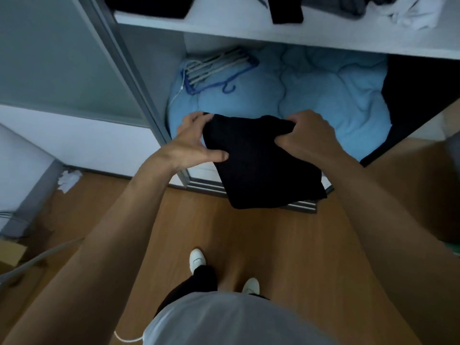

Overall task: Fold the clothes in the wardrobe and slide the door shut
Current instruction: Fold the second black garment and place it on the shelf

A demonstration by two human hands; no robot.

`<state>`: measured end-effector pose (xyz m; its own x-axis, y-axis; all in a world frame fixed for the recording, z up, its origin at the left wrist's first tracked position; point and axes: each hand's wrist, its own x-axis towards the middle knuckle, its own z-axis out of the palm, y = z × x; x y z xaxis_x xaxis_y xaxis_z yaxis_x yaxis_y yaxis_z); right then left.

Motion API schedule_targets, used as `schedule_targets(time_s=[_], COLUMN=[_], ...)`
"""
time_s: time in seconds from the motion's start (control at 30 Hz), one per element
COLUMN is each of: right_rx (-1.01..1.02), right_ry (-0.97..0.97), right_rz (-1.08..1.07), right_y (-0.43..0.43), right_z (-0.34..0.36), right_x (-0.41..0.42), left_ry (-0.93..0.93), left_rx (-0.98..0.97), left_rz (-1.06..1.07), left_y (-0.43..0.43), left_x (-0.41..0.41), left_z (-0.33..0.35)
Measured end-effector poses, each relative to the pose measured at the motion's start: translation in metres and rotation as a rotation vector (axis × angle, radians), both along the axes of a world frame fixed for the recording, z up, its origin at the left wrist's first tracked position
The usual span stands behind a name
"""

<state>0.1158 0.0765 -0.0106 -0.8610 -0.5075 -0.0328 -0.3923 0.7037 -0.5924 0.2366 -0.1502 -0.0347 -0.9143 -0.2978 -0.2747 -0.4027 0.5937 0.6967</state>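
Two hands, the left hand (196, 140) and right hand (308, 135), reach forward mid-frame, fingers pinching a folded black garment (258, 165). Behind, the wardrobe (249, 28) holds a blue quilt (323, 95) with hangers (216, 66).

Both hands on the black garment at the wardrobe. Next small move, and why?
Probably lay the black garment forward onto the blue quilt: the left hand and right hand grip its top edge, it looks already folded, and it hangs over the quilt's front edge.
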Motion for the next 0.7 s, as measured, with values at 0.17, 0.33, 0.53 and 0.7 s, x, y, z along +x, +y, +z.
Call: schedule_targets(time_s=[0.17,0.33,0.53,0.7], right_rx=[0.196,0.02,-0.483,-0.792], right_ry=[0.05,0.199,0.039,-0.994], right_rz=[0.158,0.237,-0.006,-0.132], right_y=[-0.051,-0.105,-0.147,-0.19], right_z=[0.043,0.08,0.094,0.112], right_x=[-0.001,-0.007,0.01,-0.017], left_ry=[0.118,0.212,0.493,0.763], left_rx=[-0.27,-0.31,-0.147,-0.069], left_rz=[-0.245,-0.219,0.005,-0.014], left_y=[-0.015,-0.061,-0.133,-0.156], left_x=[-0.035,-0.047,-0.056,-0.076], left_z=[0.041,0.068,0.103,0.133])
